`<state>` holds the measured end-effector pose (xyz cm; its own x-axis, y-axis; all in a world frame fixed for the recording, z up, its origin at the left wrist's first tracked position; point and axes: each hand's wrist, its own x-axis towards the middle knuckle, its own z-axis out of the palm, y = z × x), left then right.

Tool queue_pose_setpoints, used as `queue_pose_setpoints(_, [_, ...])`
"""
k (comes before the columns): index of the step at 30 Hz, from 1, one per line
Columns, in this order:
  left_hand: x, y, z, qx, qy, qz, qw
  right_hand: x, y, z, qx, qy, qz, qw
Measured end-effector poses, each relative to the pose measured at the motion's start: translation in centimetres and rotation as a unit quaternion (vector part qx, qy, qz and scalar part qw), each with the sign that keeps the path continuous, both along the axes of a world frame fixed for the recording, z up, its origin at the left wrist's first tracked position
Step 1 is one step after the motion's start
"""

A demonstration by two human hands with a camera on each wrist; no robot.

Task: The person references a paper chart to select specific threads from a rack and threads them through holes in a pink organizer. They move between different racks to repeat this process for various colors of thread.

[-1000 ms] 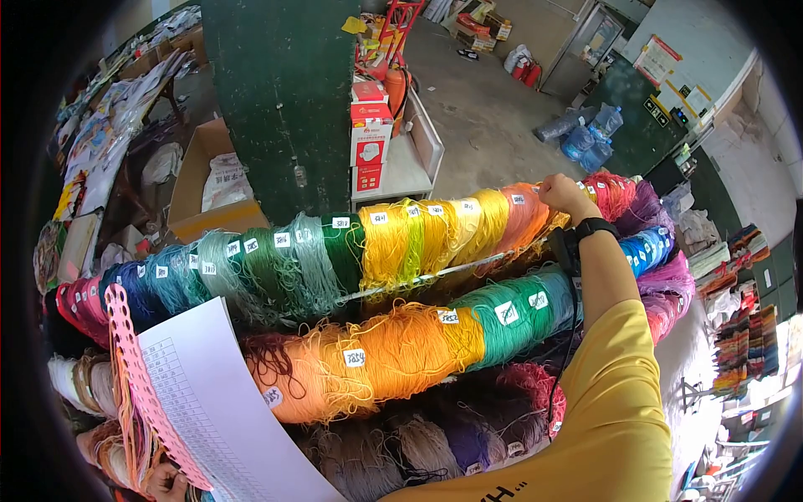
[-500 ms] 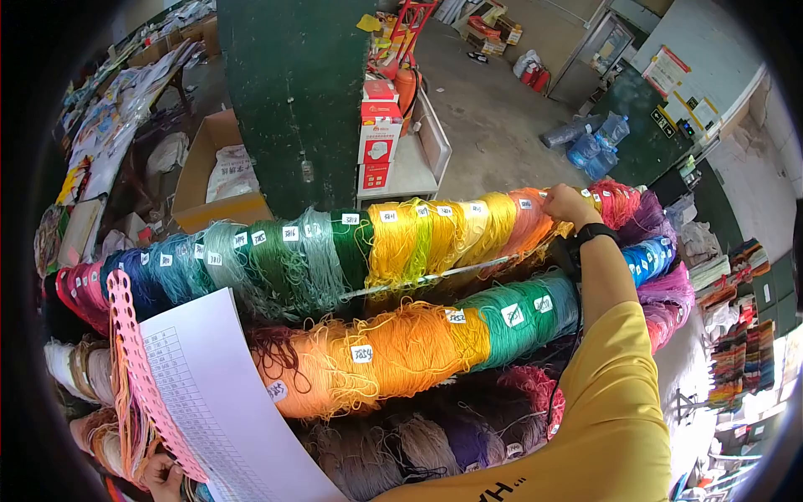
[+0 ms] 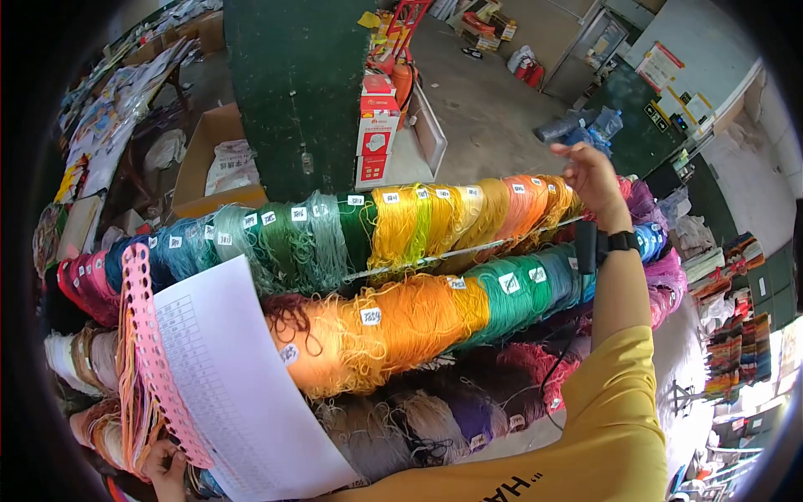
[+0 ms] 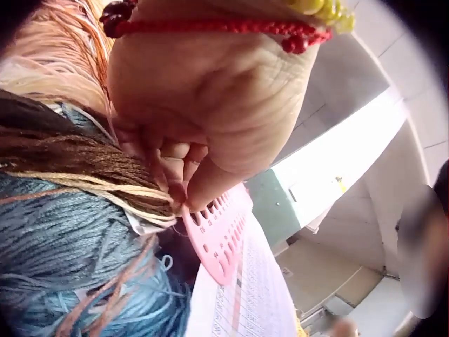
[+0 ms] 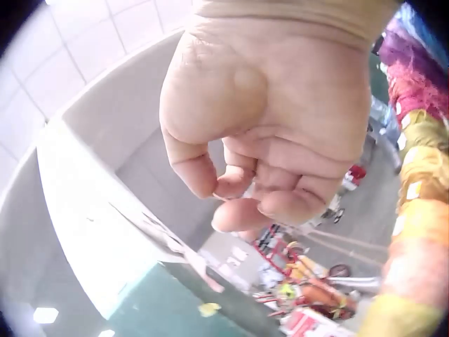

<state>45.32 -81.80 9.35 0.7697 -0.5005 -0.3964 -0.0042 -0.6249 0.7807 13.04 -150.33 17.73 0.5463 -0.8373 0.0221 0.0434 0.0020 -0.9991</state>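
Observation:
In the head view my left hand (image 3: 165,465) is at the lower left, pinching the lower end of a pink perforated strip (image 3: 159,360) hung with threads. The left wrist view shows finger and thumb on the strip's edge (image 4: 223,246), beside brown and cream threads (image 4: 84,158). A printed sheet (image 3: 242,393) lies against the strip. My right hand (image 3: 592,177) is raised above the back row of numbered skeins (image 3: 401,230), apart from them. Its fingers are loosely bent in the right wrist view (image 5: 263,133); no held thread is plainly visible.
A middle row of orange and green skeins (image 3: 418,322) runs in front of the back row, with darker skeins (image 3: 368,435) below. Beyond stand a cardboard box (image 3: 219,151), a green pillar (image 3: 293,92) and red-white boxes (image 3: 375,138). Water bottles (image 3: 604,125) are farther right.
My right hand has left the orange skeins and risen above the row, its fingers now more spread. The strip and sheet have shifted slightly right and up, still with my left hand.

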Motion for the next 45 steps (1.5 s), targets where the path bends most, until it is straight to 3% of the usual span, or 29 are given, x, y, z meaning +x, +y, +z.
queue_pose_setpoints(1, [0.3, 0.7, -0.3, 0.003, 0.038, 0.012, 0.999, -0.2, 1.7, 1.4, -0.005, -0.06, 0.017, 0.998])
queue_pose_setpoints(4, [-0.4, 0.5, -1.5, -0.12, -0.046, 0.035, 0.991, -0.8, 7.1, 5.6, -0.014, -0.193, 0.112, 0.975])
queue_pose_setpoints(8, [-1.3, -0.2, 0.1, -0.168, 0.055, 0.102, 0.979, -1.6, 16.9, 11.7, -0.12, -0.206, 0.135, 0.962])
queue_pose_setpoints(10, [-0.7, 0.3, -0.1, -0.201, 0.087, 0.082, 0.972, -2.5, 22.1, 14.6, -0.236, -0.239, 0.113, 0.935])
queue_pose_setpoints(11, [-0.5, 0.2, 0.2, -0.201, 0.106, 0.073, 0.971, -4.2, 25.2, 16.5, -0.142, -0.339, 0.171, 0.914])
queue_pose_setpoints(12, [-0.2, 0.2, 0.3, -0.201, 0.124, 0.064, 0.97, -5.7, 28.8, 18.5, -0.046, -0.432, 0.225, 0.872])
queue_pose_setpoints(13, [0.3, 0.5, -0.4, -0.219, 0.134, 0.056, 0.965, -2.2, 34.3, 20.0, -0.169, -0.652, 0.113, 0.731])
queue_pose_setpoints(15, [1.1, 0.7, -0.9, -0.221, 0.154, 0.033, 0.962, 1.0, 43.0, 21.7, -0.363, -0.791, 0.046, 0.49])
queue_pose_setpoints(17, [1.7, 0.7, -0.8, -0.216, 0.19, 0.007, 0.958, -0.2, 47.7, 21.3, -0.482, -0.634, 0.152, 0.586])
queue_pose_setpoints(18, [2.1, 0.6, -0.3, -0.236, 0.224, -0.028, 0.945, -0.3, 49.1, 20.7, -0.495, -0.484, 0.203, 0.693])
queue_pose_setpoints(20, [3.3, 0.8, -1.1, -0.244, 0.248, -0.088, 0.933, 1.6, 49.5, 17.8, -0.307, -0.446, 0.329, 0.773])
queue_pose_setpoints(21, [3.3, 0.9, 0.3, -0.241, 0.211, -0.142, 0.937, 3.7, 49.2, 13.9, -0.231, -0.439, 0.306, 0.812])
queue_pose_setpoints(22, [3.8, 1.0, -0.7, -0.26, 0.319, -0.081, 0.908, 5.8, 48.9, 9.9, -0.15, -0.436, 0.279, 0.842])
queue_pose_setpoints(23, [4.1, 1.0, -1.1, -0.273, 0.343, -0.084, 0.895, 8.9, 50.7, 9.0, -0.256, -0.23, 0.226, 0.911])
queue_pose_setpoints(24, [4.4, 1.2, -1.2, -0.28, 0.355, -0.095, 0.887, 12.0, 52.4, 8.1, -0.371, -0.007, 0.192, 0.908])
queue_pose_setpoints(25, [4.8, 1.2, -1.5, -0.282, 0.374, -0.113, 0.876, 14.6, 54.7, 5.7, -0.263, 0.034, 0.148, 0.953])
queue_pose_setpoints(30, [5.5, 1.5, -1.1, -0.243, 0.42, -0.168, 0.858, 19.8, 57.0, -3.7, -0.124, 0.153, 0.199, 0.96])
queue_pose_setpoints(31, [5.6, 1.6, -1.0, -0.239, 0.429, -0.166, 0.855, 20.3, 57.4, -4.6, -0.202, 0.181, 0.187, 0.944])
queue_pose_setpoints(35, [6.3, 1.3, -1.3, -0.203, 0.457, -0.194, 0.844, 20.9, 57.8, -6.6, -0.292, 0.243, 0.167, 0.91])
queue_pose_setpoints(38, [5.9, 0.9, -1.0, -0.17, 0.46, -0.22, 0.843, 21.1, 58.3, -6.5, -0.327, 0.259, 0.17, 0.893])
queue_pose_setpoints(45, [4.6, 1.0, -1.2, -0.214, 0.469, -0.182, 0.837, 21.5, 57.9, -7.2, -0.397, 0.217, 0.164, 0.877])
